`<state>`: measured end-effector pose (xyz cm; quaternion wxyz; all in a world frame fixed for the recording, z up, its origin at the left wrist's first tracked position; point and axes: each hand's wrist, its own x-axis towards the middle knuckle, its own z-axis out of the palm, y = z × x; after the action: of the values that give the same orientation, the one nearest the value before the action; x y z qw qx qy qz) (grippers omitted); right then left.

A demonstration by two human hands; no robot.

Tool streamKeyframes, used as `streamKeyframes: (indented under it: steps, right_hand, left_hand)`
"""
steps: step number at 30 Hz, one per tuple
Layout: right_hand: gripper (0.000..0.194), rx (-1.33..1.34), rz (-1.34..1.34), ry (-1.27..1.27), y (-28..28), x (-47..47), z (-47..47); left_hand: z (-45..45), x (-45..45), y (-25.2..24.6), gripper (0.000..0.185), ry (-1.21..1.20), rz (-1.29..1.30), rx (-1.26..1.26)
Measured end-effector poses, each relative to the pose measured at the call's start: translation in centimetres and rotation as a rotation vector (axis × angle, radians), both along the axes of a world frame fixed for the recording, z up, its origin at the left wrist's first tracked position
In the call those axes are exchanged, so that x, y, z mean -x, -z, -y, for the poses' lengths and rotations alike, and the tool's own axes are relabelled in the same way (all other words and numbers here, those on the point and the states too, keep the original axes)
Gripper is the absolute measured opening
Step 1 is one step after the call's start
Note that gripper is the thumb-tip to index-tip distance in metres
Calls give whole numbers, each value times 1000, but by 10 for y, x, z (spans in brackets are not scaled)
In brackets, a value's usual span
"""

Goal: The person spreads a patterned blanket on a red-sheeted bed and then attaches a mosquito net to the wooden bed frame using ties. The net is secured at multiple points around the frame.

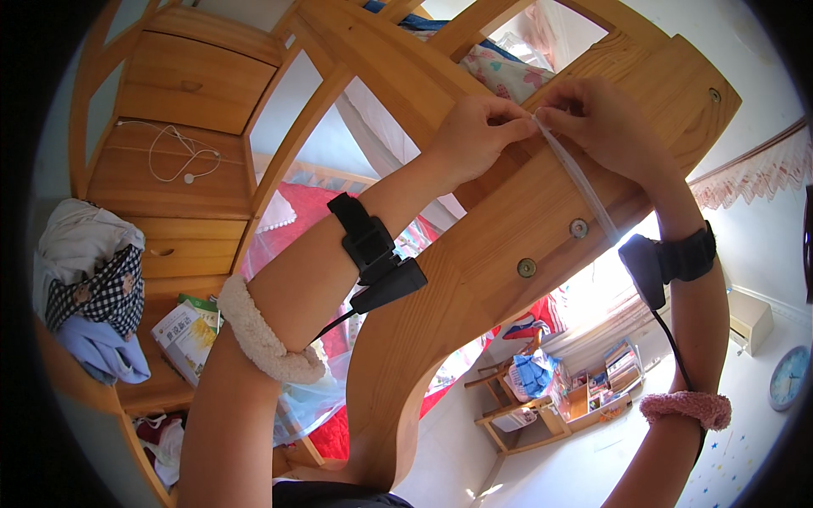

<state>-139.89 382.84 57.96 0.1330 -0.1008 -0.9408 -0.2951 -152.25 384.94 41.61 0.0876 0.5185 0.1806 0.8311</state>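
At the upper middle, my left hand [473,140] and my right hand [603,130] meet, fingertips nearly touching. Both pinch a thin white translucent strip [581,181] at its upper end; the exact grip is partly hidden by the fingers. From there the strip runs down to the right across a broad wooden bed post [495,254] of a bunk bed, reaching its edge near my right wrist. Metal bolt heads [578,228] sit in the post. My left hand is in front of a wooden side rail [406,70].
Wooden stair drawers [197,82] stand at left, with a white cable [184,146] on one step. Folded clothes [95,286] and books [187,336] lie below. A lower bunk with red bedding [298,209] is behind the post. A desk [533,419] with a bookshelf stands farther off.
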Motion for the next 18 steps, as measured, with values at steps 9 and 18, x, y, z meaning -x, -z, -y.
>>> streamKeyframes:
  steps: [9, 18]
  right_hand:
    - [16, -23, 21, -107, -1, -8, -5]
    - [16, -26, -24, -132, 8, -8, 0]
  left_hand:
    - [4, 16, 1, 13, 226, -82, 18]
    - [3, 19, 0, 16, 234, -73, 37]
